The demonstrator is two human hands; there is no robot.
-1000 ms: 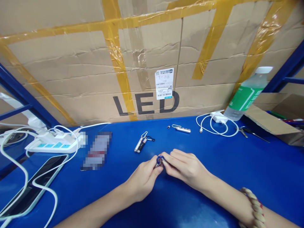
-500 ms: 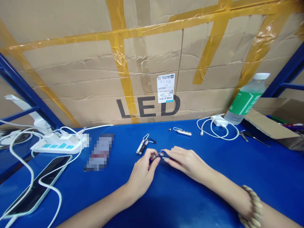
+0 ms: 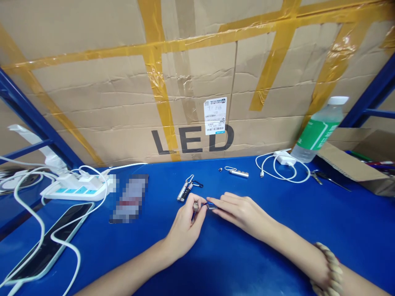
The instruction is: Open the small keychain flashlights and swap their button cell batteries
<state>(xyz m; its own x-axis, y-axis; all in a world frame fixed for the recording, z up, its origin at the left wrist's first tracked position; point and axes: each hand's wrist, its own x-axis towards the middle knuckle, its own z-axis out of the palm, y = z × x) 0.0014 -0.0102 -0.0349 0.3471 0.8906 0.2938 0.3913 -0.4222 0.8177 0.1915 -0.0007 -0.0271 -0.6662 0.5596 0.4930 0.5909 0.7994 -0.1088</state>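
My left hand (image 3: 187, 224) is closed around a small blue cylinder with a silver round end (image 3: 195, 206), which looks like a mini flashlight part; most of it is hidden by the fingers. Facing it, my right hand (image 3: 239, 209) pinches a small blue and metallic piece (image 3: 211, 205) between thumb and fingertips. The left thumb and index tip meet this piece as well. Just beyond the left hand lie a silver mini flashlight (image 3: 182, 190) and a black one (image 3: 186, 192), both with carabiner clips. Farther back rests another silver mini flashlight (image 3: 239, 173) with a clip, beside a tiny metal piece (image 3: 220, 169).
At left are a power strip (image 3: 74, 191) with white cables, a phone (image 3: 51, 242) and a blurred-out flat item (image 3: 129, 199). A coiled white charger cable (image 3: 285, 164), a bottle (image 3: 319, 131), scissors-like tools (image 3: 327, 179) and an open carton (image 3: 354, 164) occupy the right. A large cardboard box (image 3: 123, 102) stands behind.
The cylinder in my left hand has turned, so its round end now faces up toward me. The metallic piece between the hands sits slightly lower, with both hands still close together.
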